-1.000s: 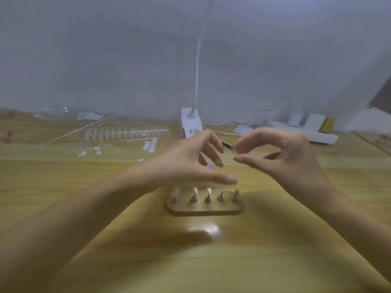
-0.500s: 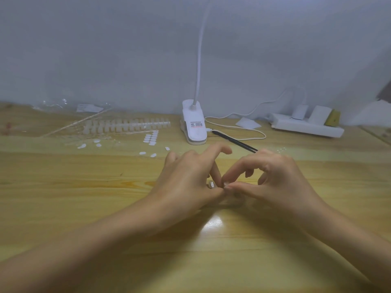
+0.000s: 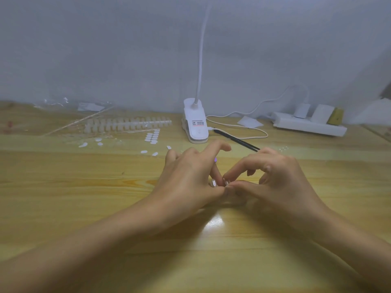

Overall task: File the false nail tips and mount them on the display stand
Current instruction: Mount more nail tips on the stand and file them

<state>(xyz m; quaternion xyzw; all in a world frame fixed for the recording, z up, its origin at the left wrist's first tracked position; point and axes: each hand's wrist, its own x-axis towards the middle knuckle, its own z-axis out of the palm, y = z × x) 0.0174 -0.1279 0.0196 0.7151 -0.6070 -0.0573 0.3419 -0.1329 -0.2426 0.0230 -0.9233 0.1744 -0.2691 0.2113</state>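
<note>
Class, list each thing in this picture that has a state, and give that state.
Left hand, curled over the display stand; grip hidden.
Right hand, pinching a nail tip at the stand.
Display stand, mostly hidden under both hands.
Clip lamp, cable plugged in; head out of view.
Power strip, plugs inserted.
Black pen, lying flat.

Dim, soft picture, glare patch on the table (image 3: 214,224), bowed blurry edges.

The white clip lamp (image 3: 196,134) bears a small printed label (image 3: 198,123), its characters too blurred to read.
</note>
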